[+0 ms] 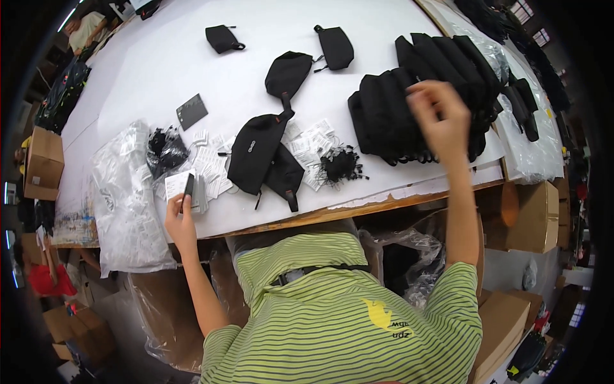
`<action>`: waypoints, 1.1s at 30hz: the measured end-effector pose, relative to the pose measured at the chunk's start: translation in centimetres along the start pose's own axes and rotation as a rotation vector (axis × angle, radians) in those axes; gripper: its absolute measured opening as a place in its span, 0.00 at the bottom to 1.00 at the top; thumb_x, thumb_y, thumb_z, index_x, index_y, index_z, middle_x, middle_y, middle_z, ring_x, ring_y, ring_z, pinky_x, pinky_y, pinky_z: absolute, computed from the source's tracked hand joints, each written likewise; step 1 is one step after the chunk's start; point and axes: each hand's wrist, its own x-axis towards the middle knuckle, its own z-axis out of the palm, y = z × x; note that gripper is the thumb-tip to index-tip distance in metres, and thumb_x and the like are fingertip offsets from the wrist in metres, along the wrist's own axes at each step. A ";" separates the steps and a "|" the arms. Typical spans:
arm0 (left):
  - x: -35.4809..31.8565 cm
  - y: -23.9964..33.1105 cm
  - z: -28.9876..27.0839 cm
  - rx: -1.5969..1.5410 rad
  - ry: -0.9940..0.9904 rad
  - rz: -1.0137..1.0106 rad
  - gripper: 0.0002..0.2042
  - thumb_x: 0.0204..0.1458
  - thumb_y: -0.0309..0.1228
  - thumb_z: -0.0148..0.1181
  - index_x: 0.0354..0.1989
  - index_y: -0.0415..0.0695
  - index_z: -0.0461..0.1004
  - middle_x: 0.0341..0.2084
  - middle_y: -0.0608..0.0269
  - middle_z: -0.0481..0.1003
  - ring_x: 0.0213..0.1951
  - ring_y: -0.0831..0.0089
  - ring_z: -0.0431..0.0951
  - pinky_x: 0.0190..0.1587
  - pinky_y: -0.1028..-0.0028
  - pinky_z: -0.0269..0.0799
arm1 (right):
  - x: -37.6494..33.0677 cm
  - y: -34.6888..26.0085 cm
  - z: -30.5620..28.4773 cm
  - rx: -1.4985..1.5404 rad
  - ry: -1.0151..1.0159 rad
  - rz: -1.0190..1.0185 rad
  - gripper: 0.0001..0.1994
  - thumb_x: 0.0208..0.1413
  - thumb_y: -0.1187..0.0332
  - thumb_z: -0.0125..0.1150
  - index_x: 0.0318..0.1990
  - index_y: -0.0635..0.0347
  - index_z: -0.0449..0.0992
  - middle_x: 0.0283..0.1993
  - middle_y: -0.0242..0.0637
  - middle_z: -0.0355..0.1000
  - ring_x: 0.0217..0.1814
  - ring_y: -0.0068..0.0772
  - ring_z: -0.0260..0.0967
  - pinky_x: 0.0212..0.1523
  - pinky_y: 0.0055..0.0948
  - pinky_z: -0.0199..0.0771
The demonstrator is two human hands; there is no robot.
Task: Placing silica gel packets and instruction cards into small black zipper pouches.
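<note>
My left hand (180, 217) rests at the near edge of the white table (160, 57) and grips a stack of white paper tags with a black tag (185, 187) on top. My right hand (440, 115) is raised with bent fingers over a row of black pouches (396, 109) standing side by side, and touches the top of one; whether it grips it is unclear. Between the hands a black waist bag (256, 150) lies flat on another, beside loose white tags (310, 144) and a heap of black tag strings (340, 165).
Three more black pouches (288, 72) lie farther back, and a dark card (191, 111). Clear plastic bags (125, 198) hang over the table's left edge, next to a bag of black strings (165, 148). Cardboard boxes (531, 217) stand below. Another person (86, 29) is at the far left corner.
</note>
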 end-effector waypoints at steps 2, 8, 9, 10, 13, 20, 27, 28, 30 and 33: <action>0.8 -1.1 0.2 -0.077 0.028 -0.062 0.10 0.54 0.32 0.58 0.39 0.39 0.72 0.24 0.61 0.74 0.27 0.76 0.71 0.34 0.76 0.66 | -2.7 -0.5 4.8 0.117 -0.351 0.109 0.08 0.48 0.69 0.63 0.36 0.59 0.76 0.29 0.36 0.71 0.26 0.30 0.68 0.28 0.24 0.67; 2.0 -2.8 0.9 0.406 0.202 0.232 0.12 0.49 0.29 0.59 0.42 0.43 0.72 0.39 0.57 0.68 0.45 0.59 0.65 0.47 0.64 0.61 | -5.6 4.1 16.0 -0.205 -0.490 0.100 0.07 0.47 0.67 0.63 0.32 0.58 0.76 0.27 0.39 0.73 0.31 0.42 0.72 0.33 0.36 0.71; 1.9 -3.1 0.7 0.402 0.210 0.233 0.12 0.49 0.29 0.59 0.42 0.43 0.72 0.39 0.57 0.68 0.45 0.59 0.65 0.47 0.64 0.61 | -5.8 4.6 16.9 -0.207 -0.486 0.092 0.07 0.47 0.67 0.63 0.32 0.58 0.76 0.27 0.39 0.73 0.31 0.42 0.72 0.33 0.36 0.71; 1.6 -3.0 0.5 0.423 0.133 0.230 0.11 0.50 0.29 0.59 0.42 0.43 0.73 0.38 0.59 0.69 0.44 0.59 0.66 0.47 0.64 0.61 | -5.4 4.5 17.5 -0.260 -0.581 0.181 0.07 0.47 0.67 0.63 0.32 0.58 0.77 0.28 0.40 0.74 0.33 0.42 0.73 0.35 0.35 0.72; 1.4 -2.6 0.5 0.433 0.067 0.199 0.09 0.50 0.28 0.57 0.40 0.45 0.75 0.37 0.60 0.69 0.42 0.61 0.66 0.46 0.65 0.62 | -4.3 4.5 17.1 -0.303 -0.706 0.277 0.06 0.46 0.66 0.64 0.30 0.57 0.78 0.30 0.40 0.75 0.35 0.41 0.74 0.36 0.34 0.73; 1.1 -2.0 0.6 0.513 0.050 0.242 0.11 0.51 0.34 0.58 0.41 0.43 0.74 0.37 0.59 0.69 0.41 0.59 0.67 0.45 0.65 0.63 | -1.7 1.0 12.0 -0.036 -0.441 0.212 0.08 0.46 0.65 0.66 0.28 0.61 0.79 0.23 0.36 0.74 0.25 0.30 0.71 0.28 0.26 0.68; 1.0 -0.6 0.4 0.559 0.009 0.252 0.19 0.47 0.43 0.62 0.42 0.42 0.73 0.38 0.57 0.69 0.41 0.58 0.67 0.46 0.64 0.63 | -0.7 -1.2 9.6 0.041 -0.359 0.199 0.07 0.48 0.68 0.63 0.29 0.62 0.76 0.21 0.33 0.72 0.18 0.23 0.58 0.22 0.23 0.59; 1.0 -0.2 0.3 0.561 -0.014 0.218 0.18 0.48 0.42 0.61 0.41 0.42 0.74 0.39 0.56 0.69 0.42 0.57 0.66 0.46 0.64 0.63 | -0.8 -1.2 9.5 0.059 -0.343 0.188 0.06 0.49 0.69 0.62 0.30 0.61 0.76 0.22 0.32 0.72 0.18 0.21 0.53 0.21 0.23 0.55; 1.1 -0.4 0.0 0.569 0.008 0.242 0.16 0.49 0.41 0.60 0.40 0.42 0.74 0.37 0.56 0.70 0.41 0.58 0.67 0.45 0.65 0.64 | -1.0 -1.4 9.5 0.059 -0.332 0.173 0.06 0.50 0.69 0.62 0.30 0.62 0.75 0.21 0.32 0.71 0.18 0.21 0.54 0.21 0.23 0.55; 1.5 -0.7 -0.4 0.513 0.002 0.184 0.14 0.51 0.39 0.58 0.39 0.41 0.74 0.33 0.56 0.72 0.38 0.58 0.71 0.42 0.65 0.66 | -1.5 -1.4 9.5 0.089 -0.310 0.152 0.06 0.51 0.70 0.60 0.30 0.63 0.73 0.20 0.31 0.69 0.18 0.19 0.54 0.21 0.22 0.55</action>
